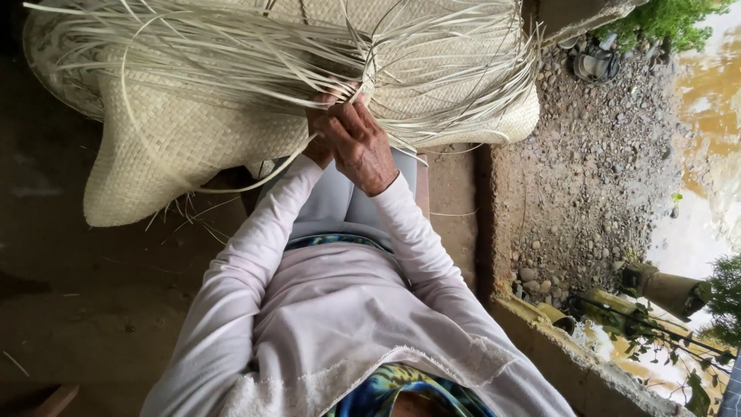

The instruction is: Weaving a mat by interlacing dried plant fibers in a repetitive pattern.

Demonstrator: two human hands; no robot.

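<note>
A large pale woven mat (170, 131) of flat palm strips lies over my lap and spreads to the left and far side. Long loose strips (255, 46) fan out from its unfinished edge. My right hand (361, 143) is closed on a few of these strips at the weaving edge. My left hand (319, 143) sits just beside it, mostly hidden under the right hand and the strips, also pinching the strips. Both arms wear long pale pink sleeves.
A dark earthen floor (93, 293) lies to the left. A low concrete ledge (556, 347) runs along the right, with gravel ground (587, 170), muddy water (710, 100) and green plants (664, 19) beyond it. A sandal (594, 62) rests on the gravel.
</note>
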